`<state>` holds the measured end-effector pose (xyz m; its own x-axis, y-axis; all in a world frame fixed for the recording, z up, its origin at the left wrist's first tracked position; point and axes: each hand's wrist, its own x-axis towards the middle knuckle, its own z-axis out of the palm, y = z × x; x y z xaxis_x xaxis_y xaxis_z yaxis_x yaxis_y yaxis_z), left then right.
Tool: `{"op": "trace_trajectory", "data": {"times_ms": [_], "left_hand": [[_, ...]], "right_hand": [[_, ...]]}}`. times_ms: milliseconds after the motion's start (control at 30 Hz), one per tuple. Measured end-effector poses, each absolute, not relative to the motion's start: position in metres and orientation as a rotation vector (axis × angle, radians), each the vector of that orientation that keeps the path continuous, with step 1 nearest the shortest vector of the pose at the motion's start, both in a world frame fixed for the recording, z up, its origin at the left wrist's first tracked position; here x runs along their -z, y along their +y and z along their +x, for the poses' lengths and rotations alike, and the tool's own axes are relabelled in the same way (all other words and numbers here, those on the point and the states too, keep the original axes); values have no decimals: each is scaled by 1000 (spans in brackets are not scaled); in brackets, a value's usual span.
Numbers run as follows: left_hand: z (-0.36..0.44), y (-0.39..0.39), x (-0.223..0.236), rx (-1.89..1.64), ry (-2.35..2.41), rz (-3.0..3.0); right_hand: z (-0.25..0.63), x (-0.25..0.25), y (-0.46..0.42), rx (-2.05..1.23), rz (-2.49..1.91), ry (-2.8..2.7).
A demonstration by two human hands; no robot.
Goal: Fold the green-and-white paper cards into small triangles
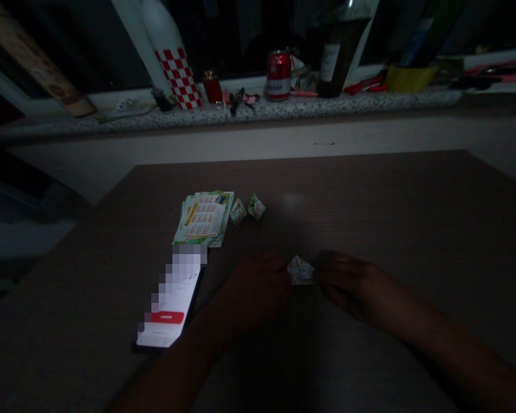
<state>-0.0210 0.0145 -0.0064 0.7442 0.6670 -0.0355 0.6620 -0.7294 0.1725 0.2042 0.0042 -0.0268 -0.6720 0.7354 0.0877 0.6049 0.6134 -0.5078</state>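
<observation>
A small folded piece of printed paper lies on the dark wooden table, pinched between both hands. My left hand grips its left side with fingers closed. My right hand holds its right side, fingers closed too. Farther back lie two small folded paper pieces beside a stack of printed paper sheets. The light is dim, so the finger detail is hard to see.
A lit phone lies left of my left forearm. The stone windowsill behind holds a red can, a dark bottle, a red-and-white checked container, a small red jar and yellow tape.
</observation>
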Motion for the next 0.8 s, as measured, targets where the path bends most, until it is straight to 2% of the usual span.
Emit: {"op": "trace_trajectory", "data": {"times_ms": [433,800], "left_hand": [[-15,10,2,-79,1220,2632],[-12,15,15,-176,1272,2488]], "right_hand": [[201,32,8,-525,-1068,-2477],[199,38,8,-574,-1121,-2383]]}}
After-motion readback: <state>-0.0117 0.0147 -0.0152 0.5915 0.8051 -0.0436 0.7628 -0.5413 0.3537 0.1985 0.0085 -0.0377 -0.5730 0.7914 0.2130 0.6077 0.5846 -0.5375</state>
